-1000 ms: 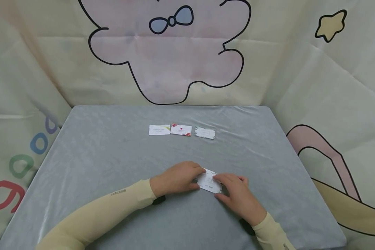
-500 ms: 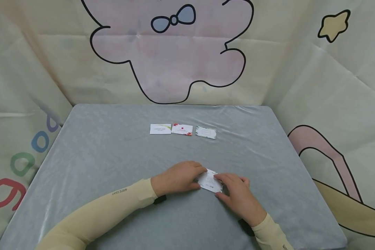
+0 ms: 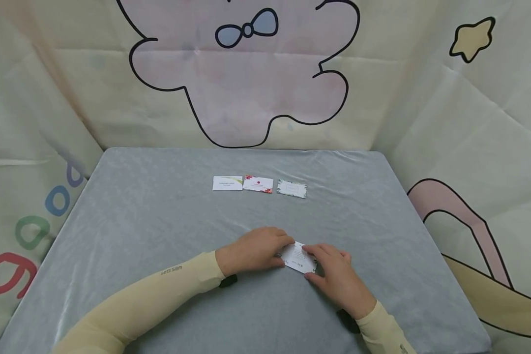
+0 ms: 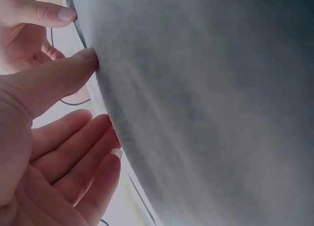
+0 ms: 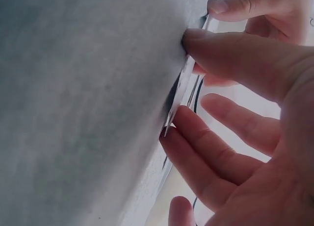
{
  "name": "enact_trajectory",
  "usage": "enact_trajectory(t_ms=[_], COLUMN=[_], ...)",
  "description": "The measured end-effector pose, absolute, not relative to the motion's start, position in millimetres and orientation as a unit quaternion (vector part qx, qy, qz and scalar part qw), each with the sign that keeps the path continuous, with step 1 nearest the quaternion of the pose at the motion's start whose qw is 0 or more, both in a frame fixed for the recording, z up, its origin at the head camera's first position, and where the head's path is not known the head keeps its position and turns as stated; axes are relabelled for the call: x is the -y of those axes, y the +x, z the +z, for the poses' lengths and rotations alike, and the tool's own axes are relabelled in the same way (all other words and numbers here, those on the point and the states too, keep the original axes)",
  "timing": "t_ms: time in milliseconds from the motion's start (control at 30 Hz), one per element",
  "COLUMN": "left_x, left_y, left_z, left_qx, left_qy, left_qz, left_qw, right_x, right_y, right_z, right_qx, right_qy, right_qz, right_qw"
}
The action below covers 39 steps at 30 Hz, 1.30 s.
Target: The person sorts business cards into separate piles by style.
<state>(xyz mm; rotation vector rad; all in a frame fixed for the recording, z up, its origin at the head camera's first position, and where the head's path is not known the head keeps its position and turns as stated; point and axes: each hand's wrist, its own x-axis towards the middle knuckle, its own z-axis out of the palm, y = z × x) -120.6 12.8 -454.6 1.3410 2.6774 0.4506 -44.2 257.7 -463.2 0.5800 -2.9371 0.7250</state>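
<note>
A white business card point(image 3: 298, 258) with small print and leafy corners lies near the middle front of the table, slightly turned. My left hand point(image 3: 256, 250) holds its left end, index finger at the far corner and thumb at the near one. From the other side my right hand point(image 3: 339, 278) pinches the right end between thumb and fingers. Seen edge-on in the right wrist view, the card point(image 5: 182, 86) is a thin strip close over the cloth, between the thumb and fingertips. In the left wrist view, the left thumb and fingers stand at the cloth, with the card mostly hidden.
Further back, three business cards lie in a row: one with a green-yellow corner point(image 3: 227, 184), one with red flowers point(image 3: 258, 184) and one with a leafy border point(image 3: 292, 189). Grey cloth covers the table point(image 3: 159, 211). Printed fabric walls point(image 3: 248, 98) surround it on three sides.
The head view has shifted slightly. Both hands keep their places at the card's ends, and the row of cards at the back is the same.
</note>
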Motion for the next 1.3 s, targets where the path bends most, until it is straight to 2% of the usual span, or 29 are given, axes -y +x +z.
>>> enact_trajectory(t_ms=[367,700,933,1300], left_x=[-14,-6,-4,-22], left_y=[-123,-145,-181,-265], left_z=[-452,-448,-438,-435], left_qx=[-0.878,-0.887,-0.9,-0.93], left_qy=[0.449,0.421,0.402,0.343], left_qz=[0.154,0.181,0.163,0.123], left_qw=[0.063,0.054,0.048,0.044], right_x=[-262,-268,-267,-266], right_y=[-46,-76,-120,-220], right_z=[-461,-452,-446,-450], right_qx=[0.949,0.955,0.953,0.958], right_qy=[0.202,0.206,0.212,0.177], right_qz=[0.237,0.211,0.211,0.225], right_qw=[0.039,0.044,0.046,0.001])
